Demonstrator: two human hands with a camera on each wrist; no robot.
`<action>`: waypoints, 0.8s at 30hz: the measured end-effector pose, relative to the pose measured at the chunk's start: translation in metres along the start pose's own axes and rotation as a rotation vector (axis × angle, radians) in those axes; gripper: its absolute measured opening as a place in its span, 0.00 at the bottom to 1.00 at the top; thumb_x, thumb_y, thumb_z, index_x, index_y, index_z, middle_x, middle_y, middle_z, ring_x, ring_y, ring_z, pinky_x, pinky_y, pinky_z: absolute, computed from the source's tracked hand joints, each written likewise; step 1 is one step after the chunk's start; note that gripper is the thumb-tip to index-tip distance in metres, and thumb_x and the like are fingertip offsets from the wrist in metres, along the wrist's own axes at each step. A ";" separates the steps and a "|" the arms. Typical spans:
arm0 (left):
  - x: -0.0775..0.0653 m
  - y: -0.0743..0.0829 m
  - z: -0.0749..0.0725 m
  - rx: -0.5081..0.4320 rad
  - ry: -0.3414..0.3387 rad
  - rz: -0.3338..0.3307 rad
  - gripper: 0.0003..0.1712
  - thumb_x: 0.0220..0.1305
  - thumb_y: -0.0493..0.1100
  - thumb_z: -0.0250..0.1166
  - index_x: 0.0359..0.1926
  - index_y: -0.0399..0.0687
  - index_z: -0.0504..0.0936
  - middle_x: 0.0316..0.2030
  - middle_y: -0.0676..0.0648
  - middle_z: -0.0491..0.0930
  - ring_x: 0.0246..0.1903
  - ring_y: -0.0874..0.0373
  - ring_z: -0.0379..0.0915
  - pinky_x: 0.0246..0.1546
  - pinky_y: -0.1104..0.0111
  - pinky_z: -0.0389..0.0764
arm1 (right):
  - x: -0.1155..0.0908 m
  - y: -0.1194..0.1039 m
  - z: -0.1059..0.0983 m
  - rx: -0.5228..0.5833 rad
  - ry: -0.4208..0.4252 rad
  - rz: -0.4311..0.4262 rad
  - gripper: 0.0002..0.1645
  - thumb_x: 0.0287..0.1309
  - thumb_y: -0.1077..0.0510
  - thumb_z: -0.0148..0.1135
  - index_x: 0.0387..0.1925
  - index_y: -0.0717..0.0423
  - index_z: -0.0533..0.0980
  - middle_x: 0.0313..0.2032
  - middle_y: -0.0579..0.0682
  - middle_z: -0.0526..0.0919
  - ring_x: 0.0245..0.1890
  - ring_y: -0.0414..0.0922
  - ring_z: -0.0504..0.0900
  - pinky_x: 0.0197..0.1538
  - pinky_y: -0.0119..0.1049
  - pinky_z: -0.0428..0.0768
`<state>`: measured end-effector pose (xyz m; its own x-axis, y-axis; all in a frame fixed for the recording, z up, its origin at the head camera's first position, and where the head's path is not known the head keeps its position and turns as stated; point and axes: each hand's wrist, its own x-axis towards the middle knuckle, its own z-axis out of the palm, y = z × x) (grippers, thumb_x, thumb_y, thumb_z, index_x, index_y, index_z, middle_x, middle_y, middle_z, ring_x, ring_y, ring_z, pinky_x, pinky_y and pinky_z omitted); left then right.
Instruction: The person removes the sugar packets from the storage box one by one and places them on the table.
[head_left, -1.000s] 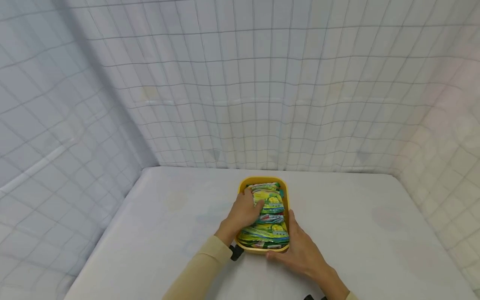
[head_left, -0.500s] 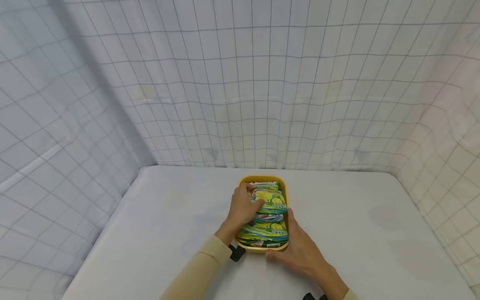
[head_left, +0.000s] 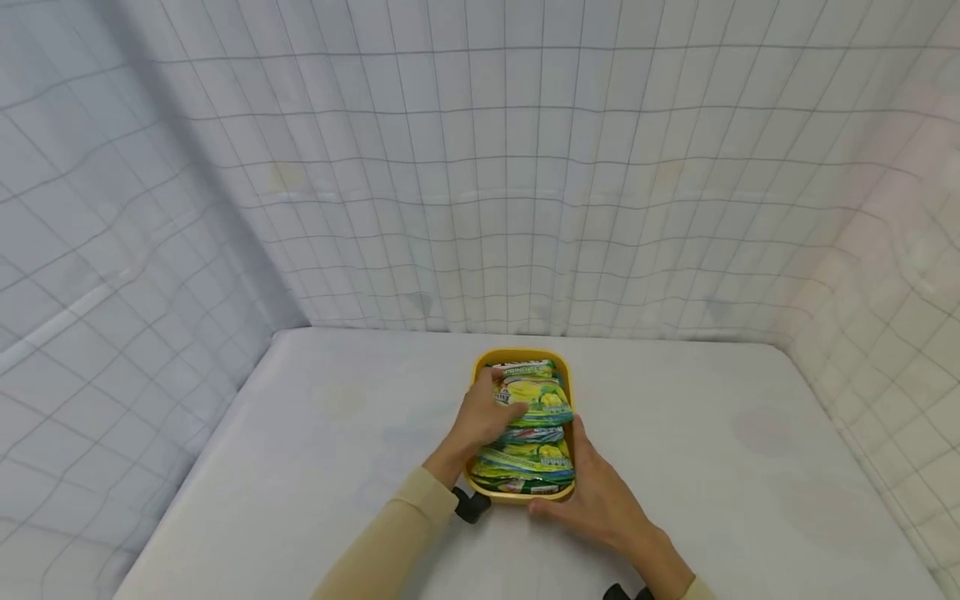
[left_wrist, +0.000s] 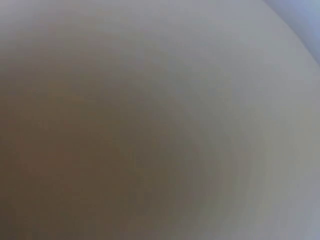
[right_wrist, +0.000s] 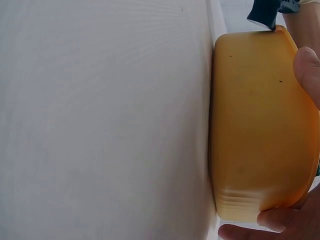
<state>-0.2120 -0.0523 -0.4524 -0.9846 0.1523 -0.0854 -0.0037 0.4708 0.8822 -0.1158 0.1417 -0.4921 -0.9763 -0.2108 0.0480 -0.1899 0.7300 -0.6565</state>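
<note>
A yellow plastic bin (head_left: 517,498) stands on the white table, filled with a row of glossy green-and-yellow packets (head_left: 525,461). My left hand (head_left: 480,417) reaches in over its left rim. With thumb and fingers it holds the left part of a yellow-green packet (head_left: 543,398) lying on top of the others. My right hand (head_left: 603,500) holds the bin's near right corner, thumb on the near wall and fingers along the right side. In the right wrist view, the bin's wall (right_wrist: 260,120) shows between thumb and fingers. The left wrist view is only a blur.
White table surface (head_left: 720,450) extends on both sides of the bin. White grid-patterned curtains (head_left: 480,183) hang behind and at both sides. A dark wrist device (head_left: 471,505) on the left arm sits close to the bin's near left corner.
My left hand has shifted the top packet slightly, and its right end now reaches the bin's right rim. The right hand keeps its place on the bin. The head view has tilted slightly.
</note>
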 end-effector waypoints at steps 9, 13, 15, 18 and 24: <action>0.007 -0.004 -0.001 -0.279 0.050 0.011 0.34 0.60 0.36 0.75 0.66 0.46 0.73 0.60 0.40 0.72 0.49 0.46 0.74 0.46 0.55 0.80 | 0.000 0.002 0.000 0.015 -0.013 0.040 0.86 0.40 0.20 0.72 0.81 0.57 0.34 0.79 0.60 0.49 0.74 0.58 0.60 0.68 0.55 0.68; 0.009 -0.005 -0.006 -0.356 -0.019 -0.044 0.35 0.60 0.35 0.75 0.68 0.48 0.74 0.63 0.40 0.71 0.50 0.46 0.75 0.47 0.56 0.81 | -0.001 0.001 0.000 0.017 -0.006 0.027 0.86 0.40 0.20 0.72 0.81 0.57 0.34 0.78 0.60 0.50 0.73 0.58 0.62 0.68 0.55 0.69; 0.010 -0.006 -0.008 -0.406 -0.059 -0.060 0.36 0.61 0.33 0.74 0.69 0.47 0.73 0.63 0.38 0.72 0.49 0.45 0.76 0.46 0.56 0.82 | -0.001 0.001 0.000 0.016 -0.003 0.022 0.85 0.40 0.20 0.72 0.81 0.58 0.35 0.78 0.61 0.51 0.72 0.58 0.63 0.67 0.55 0.70; 0.011 -0.007 -0.009 -0.497 -0.084 -0.080 0.38 0.61 0.28 0.70 0.71 0.46 0.71 0.62 0.37 0.73 0.50 0.45 0.78 0.45 0.57 0.84 | -0.001 0.000 0.000 0.013 -0.003 0.032 0.85 0.41 0.20 0.72 0.81 0.58 0.35 0.78 0.62 0.51 0.72 0.59 0.63 0.67 0.56 0.70; 0.006 -0.007 -0.009 -0.653 -0.067 -0.077 0.42 0.59 0.17 0.62 0.73 0.42 0.68 0.65 0.33 0.69 0.57 0.40 0.74 0.50 0.56 0.83 | 0.000 0.001 0.001 0.020 0.003 0.037 0.85 0.41 0.22 0.74 0.81 0.60 0.36 0.77 0.64 0.52 0.72 0.61 0.62 0.67 0.58 0.69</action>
<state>-0.2195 -0.0626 -0.4545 -0.9645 0.2029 -0.1692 -0.1992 -0.1377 0.9702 -0.1155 0.1415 -0.4933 -0.9830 -0.1819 0.0255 -0.1514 0.7240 -0.6729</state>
